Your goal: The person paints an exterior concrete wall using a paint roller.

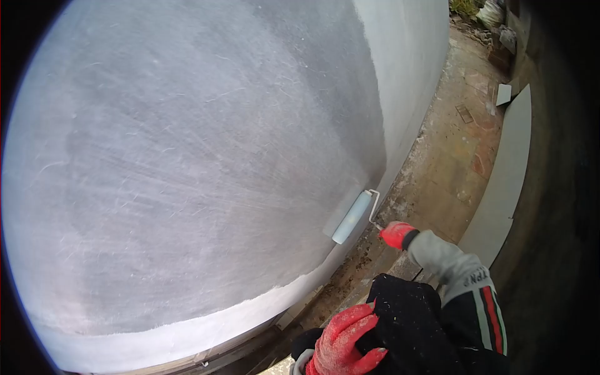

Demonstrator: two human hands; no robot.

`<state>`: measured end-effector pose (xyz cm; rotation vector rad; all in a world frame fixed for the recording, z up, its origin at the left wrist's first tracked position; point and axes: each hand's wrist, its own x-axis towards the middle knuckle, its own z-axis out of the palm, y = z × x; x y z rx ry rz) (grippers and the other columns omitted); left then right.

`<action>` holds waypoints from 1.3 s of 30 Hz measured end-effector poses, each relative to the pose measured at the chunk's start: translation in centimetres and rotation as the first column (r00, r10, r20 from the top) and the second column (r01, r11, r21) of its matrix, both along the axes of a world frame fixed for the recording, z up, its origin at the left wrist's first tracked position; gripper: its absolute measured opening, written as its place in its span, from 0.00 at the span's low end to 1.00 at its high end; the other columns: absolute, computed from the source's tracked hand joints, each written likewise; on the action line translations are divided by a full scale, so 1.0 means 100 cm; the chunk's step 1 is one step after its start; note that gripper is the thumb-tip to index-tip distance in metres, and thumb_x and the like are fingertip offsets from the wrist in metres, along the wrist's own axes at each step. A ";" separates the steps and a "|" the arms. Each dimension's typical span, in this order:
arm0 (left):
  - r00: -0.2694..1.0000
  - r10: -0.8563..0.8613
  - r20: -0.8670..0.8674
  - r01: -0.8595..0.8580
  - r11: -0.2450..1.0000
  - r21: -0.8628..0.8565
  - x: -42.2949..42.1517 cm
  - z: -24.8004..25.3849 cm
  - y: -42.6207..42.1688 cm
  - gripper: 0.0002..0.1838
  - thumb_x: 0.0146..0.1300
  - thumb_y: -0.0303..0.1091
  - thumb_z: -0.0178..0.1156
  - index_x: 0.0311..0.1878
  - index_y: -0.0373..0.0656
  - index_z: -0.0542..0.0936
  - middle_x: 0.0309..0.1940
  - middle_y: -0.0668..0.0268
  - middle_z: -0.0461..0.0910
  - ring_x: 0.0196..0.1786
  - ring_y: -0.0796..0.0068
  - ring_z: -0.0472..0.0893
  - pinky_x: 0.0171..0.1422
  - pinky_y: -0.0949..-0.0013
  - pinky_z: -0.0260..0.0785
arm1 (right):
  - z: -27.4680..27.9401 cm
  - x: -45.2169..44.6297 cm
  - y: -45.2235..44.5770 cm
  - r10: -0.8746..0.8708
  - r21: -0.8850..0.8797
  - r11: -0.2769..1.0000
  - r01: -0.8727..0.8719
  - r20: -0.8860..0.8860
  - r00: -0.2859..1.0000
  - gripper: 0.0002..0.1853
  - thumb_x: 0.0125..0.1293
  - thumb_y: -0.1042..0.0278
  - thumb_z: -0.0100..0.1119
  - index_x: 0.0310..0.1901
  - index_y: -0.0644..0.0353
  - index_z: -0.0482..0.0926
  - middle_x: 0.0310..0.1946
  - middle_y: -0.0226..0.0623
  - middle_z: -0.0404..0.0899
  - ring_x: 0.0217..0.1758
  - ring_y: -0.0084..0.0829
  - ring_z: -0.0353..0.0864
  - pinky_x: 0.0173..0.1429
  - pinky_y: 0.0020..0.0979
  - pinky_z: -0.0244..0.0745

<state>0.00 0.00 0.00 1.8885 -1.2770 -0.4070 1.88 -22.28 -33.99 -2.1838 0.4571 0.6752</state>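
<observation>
My right hand [397, 235], in a red glove with a dark cuff, is closed round the handle of a paint roller [352, 219]. The roller's pale sleeve lies against the wall [219, 156], low down near its right edge. A thin wire frame joins the sleeve to the handle, which is mostly hidden in my fist. My left hand [345, 340], in a red glove dusted with white, rests on my dark-clothed knee [406, 319] with its fingers apart. Nothing shows in it. Grey covers most of the wall, with lighter bands along its bottom and right.
A dirty, stained concrete strip [459, 144] runs along the wall's foot. To its right lies a long pale board [500, 181], with a small white piece [504, 94] near its top. Bags and debris [494, 31] lie at the far end.
</observation>
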 end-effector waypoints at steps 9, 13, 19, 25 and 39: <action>0.972 0.224 -0.073 -0.236 0.928 -0.287 -0.014 0.016 0.008 0.21 0.58 0.36 0.57 0.50 0.31 0.75 0.50 0.45 0.76 0.53 0.50 0.75 0.58 0.55 0.66 | 0.212 -0.098 -0.005 -0.174 0.152 0.983 0.102 0.600 0.781 0.16 0.68 0.56 0.51 0.38 0.62 0.77 0.33 0.48 0.76 0.40 0.54 0.75 0.42 0.46 0.70; 0.948 0.317 0.007 -0.279 0.845 -0.457 -0.007 0.024 0.007 0.23 0.65 0.44 0.53 0.51 0.33 0.74 0.48 0.44 0.76 0.52 0.52 0.76 0.57 0.54 0.67 | 0.281 -0.080 -0.005 -0.403 0.357 0.904 0.235 0.529 0.747 0.10 0.66 0.63 0.55 0.38 0.61 0.76 0.33 0.49 0.73 0.38 0.52 0.74 0.38 0.44 0.68; 0.869 0.493 -0.029 -0.406 0.681 -0.609 0.000 0.011 0.001 0.25 0.69 0.53 0.48 0.55 0.39 0.68 0.52 0.54 0.68 0.49 0.58 0.75 0.56 0.54 0.69 | 0.341 -0.014 -0.013 -0.572 0.498 0.818 0.287 0.650 0.501 0.12 0.66 0.61 0.56 0.39 0.63 0.74 0.25 0.52 0.72 0.31 0.55 0.72 0.35 0.45 0.65; 0.847 0.528 -0.051 -0.427 0.621 -0.657 0.004 -0.008 -0.002 0.27 0.70 0.55 0.45 0.57 0.40 0.67 0.53 0.53 0.68 0.49 0.58 0.76 0.57 0.54 0.69 | 0.243 -0.021 0.015 -0.577 0.539 0.808 0.240 0.638 0.510 0.13 0.66 0.59 0.55 0.37 0.63 0.73 0.27 0.58 0.74 0.35 0.61 0.74 0.34 0.49 0.65; 0.865 0.501 -0.010 -0.393 0.667 -0.633 0.009 -0.033 0.008 0.26 0.70 0.49 0.48 0.61 0.39 0.65 0.58 0.52 0.65 0.50 0.57 0.77 0.59 0.51 0.67 | 0.344 -0.004 0.003 -0.462 0.328 0.872 0.364 0.797 0.389 0.13 0.66 0.59 0.57 0.37 0.62 0.72 0.27 0.57 0.74 0.33 0.60 0.74 0.33 0.49 0.66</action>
